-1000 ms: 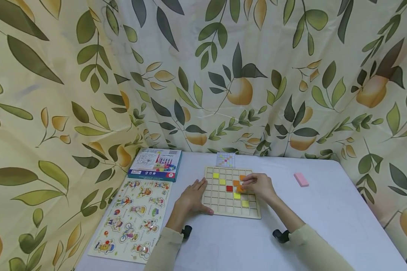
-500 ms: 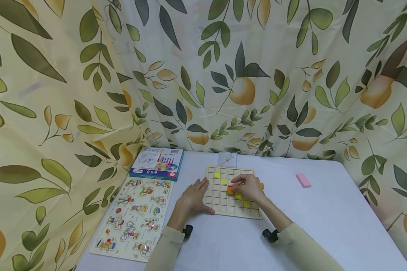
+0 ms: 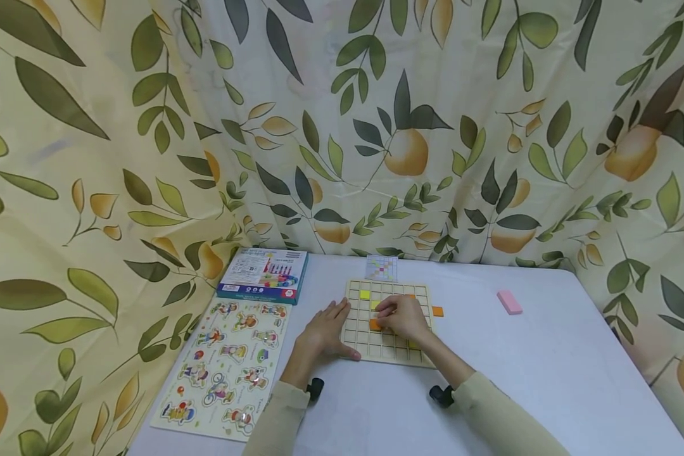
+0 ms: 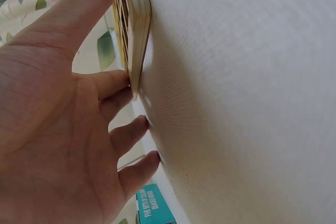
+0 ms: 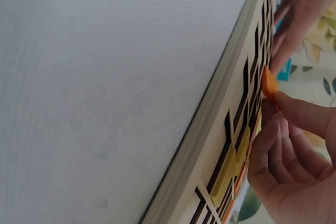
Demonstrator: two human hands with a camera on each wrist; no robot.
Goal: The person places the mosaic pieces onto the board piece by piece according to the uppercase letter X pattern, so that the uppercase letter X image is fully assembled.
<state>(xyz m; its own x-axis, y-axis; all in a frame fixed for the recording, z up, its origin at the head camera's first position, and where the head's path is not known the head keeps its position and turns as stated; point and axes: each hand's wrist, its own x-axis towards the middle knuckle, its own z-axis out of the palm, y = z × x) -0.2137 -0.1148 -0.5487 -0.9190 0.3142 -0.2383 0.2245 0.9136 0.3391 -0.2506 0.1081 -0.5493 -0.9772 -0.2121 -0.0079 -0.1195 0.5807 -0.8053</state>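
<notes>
A light wooden grid board lies on the white table. My left hand rests at its left side, fingers spread, thumb along the near edge; in the left wrist view the thumb and fingertips touch the board's rim. My right hand is over the board's middle and pinches an orange square tile between thumb and finger, low at the grid. A yellow tile sits in the upper-left squares. More yellow tiles are partly covered by the right hand. Another orange tile lies at the board's right edge.
Behind the board lies a small card with a coloured grid pattern. A pink block lies to the right. On the left are a blue-edged box and a picture puzzle board. A leaf-patterned curtain hangs behind and on the left.
My right hand has moved left across the board with the orange tile, from the right-hand squares to left of the middle. The orange tile at the right edge has come into view. The left hand stays put.
</notes>
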